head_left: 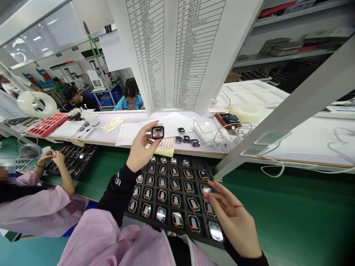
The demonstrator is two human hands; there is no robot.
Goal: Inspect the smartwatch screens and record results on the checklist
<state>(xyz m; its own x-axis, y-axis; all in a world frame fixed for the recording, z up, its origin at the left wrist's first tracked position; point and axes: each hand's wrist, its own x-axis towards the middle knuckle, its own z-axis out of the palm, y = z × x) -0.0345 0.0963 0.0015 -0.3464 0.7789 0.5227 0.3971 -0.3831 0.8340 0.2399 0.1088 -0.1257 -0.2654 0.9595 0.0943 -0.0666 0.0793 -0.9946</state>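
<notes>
Tabletop: green tabletop (277, 207), bare toward its right edge.
Tray: black tray (155, 221) of watches at the near edge.
Left hand (140, 149): fingers clamped on a lit watch (158, 132), raised above the tray's far edge.
Right hand (235, 218): fingers apart, at the tray's right edge.

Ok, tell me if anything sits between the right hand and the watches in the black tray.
Nothing visible does. The right hand hovers directly over the black tray's right side, fingertips just above a watch, with no object between.

Printed list (177, 55) too small to read, its top cut off; co-worker's face blurred.
</notes>
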